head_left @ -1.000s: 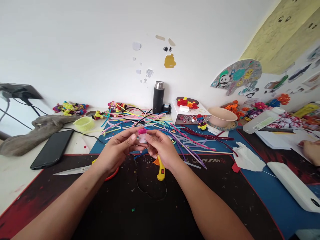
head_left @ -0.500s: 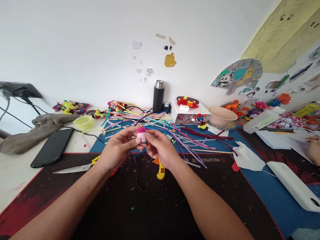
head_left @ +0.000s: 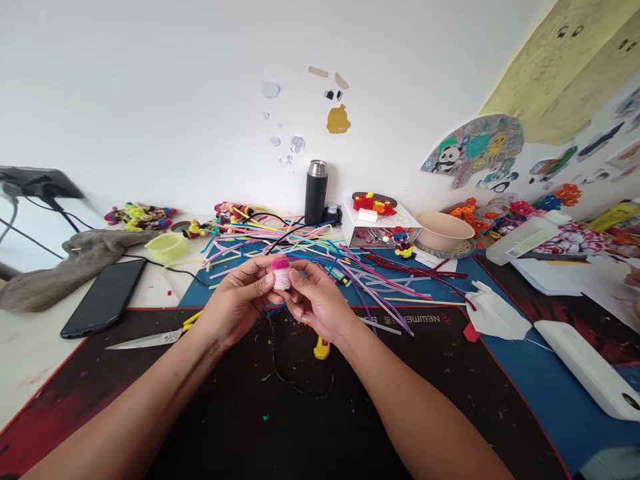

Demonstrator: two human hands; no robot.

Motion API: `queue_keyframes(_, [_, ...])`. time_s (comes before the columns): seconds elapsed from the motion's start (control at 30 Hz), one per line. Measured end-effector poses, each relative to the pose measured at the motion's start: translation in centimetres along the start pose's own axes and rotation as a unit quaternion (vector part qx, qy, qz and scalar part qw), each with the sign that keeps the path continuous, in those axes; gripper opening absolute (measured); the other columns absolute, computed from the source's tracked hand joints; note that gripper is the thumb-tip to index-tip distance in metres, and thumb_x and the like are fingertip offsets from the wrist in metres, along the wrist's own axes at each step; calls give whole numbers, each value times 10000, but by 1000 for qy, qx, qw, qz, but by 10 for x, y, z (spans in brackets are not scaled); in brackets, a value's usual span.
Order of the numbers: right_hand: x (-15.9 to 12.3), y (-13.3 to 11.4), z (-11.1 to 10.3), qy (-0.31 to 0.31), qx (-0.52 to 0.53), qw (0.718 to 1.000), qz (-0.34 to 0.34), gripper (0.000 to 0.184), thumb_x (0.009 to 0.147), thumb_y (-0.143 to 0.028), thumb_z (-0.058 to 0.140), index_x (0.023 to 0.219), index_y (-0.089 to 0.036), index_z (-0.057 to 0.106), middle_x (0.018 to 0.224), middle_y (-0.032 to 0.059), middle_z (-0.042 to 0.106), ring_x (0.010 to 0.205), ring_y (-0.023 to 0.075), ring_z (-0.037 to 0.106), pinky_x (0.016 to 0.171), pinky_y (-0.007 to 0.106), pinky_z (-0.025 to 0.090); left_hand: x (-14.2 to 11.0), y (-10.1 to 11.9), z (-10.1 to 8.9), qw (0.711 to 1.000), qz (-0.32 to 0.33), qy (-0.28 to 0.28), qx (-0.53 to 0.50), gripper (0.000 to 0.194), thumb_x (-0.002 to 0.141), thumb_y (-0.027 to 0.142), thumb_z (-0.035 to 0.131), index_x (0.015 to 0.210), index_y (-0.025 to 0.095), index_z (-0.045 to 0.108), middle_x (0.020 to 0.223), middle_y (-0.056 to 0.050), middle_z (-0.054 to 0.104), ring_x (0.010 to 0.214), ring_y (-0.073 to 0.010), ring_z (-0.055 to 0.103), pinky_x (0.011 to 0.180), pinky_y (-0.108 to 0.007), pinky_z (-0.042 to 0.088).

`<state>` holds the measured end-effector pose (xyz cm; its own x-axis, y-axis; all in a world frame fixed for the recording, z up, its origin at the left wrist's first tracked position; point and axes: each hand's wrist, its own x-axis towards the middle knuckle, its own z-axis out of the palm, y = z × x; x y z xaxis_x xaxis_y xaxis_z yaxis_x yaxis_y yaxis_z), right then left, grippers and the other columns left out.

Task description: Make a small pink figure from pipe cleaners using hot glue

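Note:
A small fuzzy roll of wound pipe cleaner (head_left: 281, 275), pale pink with a bright magenta top, is held upright between both hands. My left hand (head_left: 244, 287) pinches its left side, thumb in front. On the other side, my right hand (head_left: 319, 293) grips it with thumb and fingers, and its lower edge is partly covered. Beneath the right hand lies a yellow-handled tool (head_left: 321, 348), perhaps a glue gun, mostly hidden, with a black cord (head_left: 300, 395). Scissors (head_left: 150, 340) with yellow handles lie beside my left forearm.
Many loose pipe cleaners (head_left: 380, 280) spread behind the hands. A black thermos (head_left: 316, 193), a white box (head_left: 383, 230) and a beige bowl (head_left: 445, 232) stand by the wall. A phone (head_left: 104, 298) lies left; a white device (head_left: 585, 367) lies right. Another person's hand (head_left: 634, 278) shows at the right edge.
The roll and both hands have shifted slightly down and to the left. The right hand now covers more of the yellow-handled tool. Both hands keep hold of the roll.

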<state>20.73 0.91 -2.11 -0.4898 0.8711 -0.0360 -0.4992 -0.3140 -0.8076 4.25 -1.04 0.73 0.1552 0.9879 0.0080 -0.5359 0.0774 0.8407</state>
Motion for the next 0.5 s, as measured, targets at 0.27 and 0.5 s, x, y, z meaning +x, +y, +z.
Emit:
queue_keyframes(0.27, [-3,-3,4,-19,12,1000,3,562,764,-599,935,1030,-237,597,627,-83,591,414,73,469,371,180,240,-3,0,-1,999,-12,-12,-28,401,657,250,1052,1018,202,882,781,-34,832,590,-135,766,578,-170,634])
queue_keyframes(0.5, [-1,1,0,-8,16,1000,5,498,814,-584,907,993,-226,610,633,-80,571,422,69,468,369,185,234,-2,-2,-2,999,-11,-13,-33,417,653,262,1054,1028,198,883,750,-25,806,560,-109,714,552,-166,599])
